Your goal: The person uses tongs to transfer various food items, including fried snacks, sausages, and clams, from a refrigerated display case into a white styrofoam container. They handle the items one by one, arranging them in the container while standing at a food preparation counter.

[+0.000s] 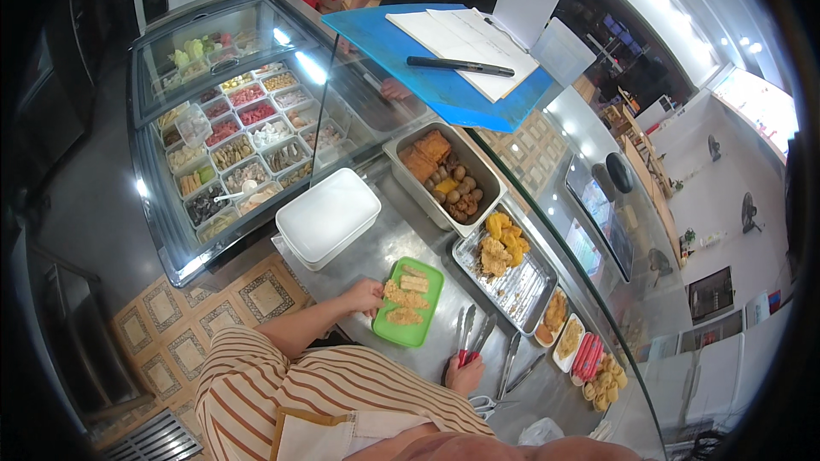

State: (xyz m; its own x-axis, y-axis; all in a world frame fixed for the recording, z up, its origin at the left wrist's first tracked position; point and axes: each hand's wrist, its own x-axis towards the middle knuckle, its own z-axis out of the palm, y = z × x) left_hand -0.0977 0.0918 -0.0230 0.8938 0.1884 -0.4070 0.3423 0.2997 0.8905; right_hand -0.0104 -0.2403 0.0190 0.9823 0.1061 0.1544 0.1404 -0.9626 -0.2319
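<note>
Down at the near edge of the steel counter [401,230], your right hand [465,373] is wrapped around the red-handled tongs [471,337], fingers curled tight on the grip, the metal arms pointing away from you toward the trays. Your left hand [365,296] rests at the left rim of the green tray [431,290], fingers loosely together and touching its edge, just beside the fried pieces [405,297] lying on it. Those breaded pieces look crisp and light, likely crumbly, so take them by their flat sides, gently, not at the corners. The tray itself looks like stiff, light plastic, easy to steady by the rim. The tong tips sit just right of the tray, apart from the food. More tongs [512,363] lie on the counter to your right. Beyond, a metal tray [521,290] carries yellow fried bits, a deep pan [444,172] holds browned items, and a white lidded box [327,217] stands to the left. Farther off, a glass display case [222,128] shows many small compartments, and a blue board [444,85] rests on top.
</note>
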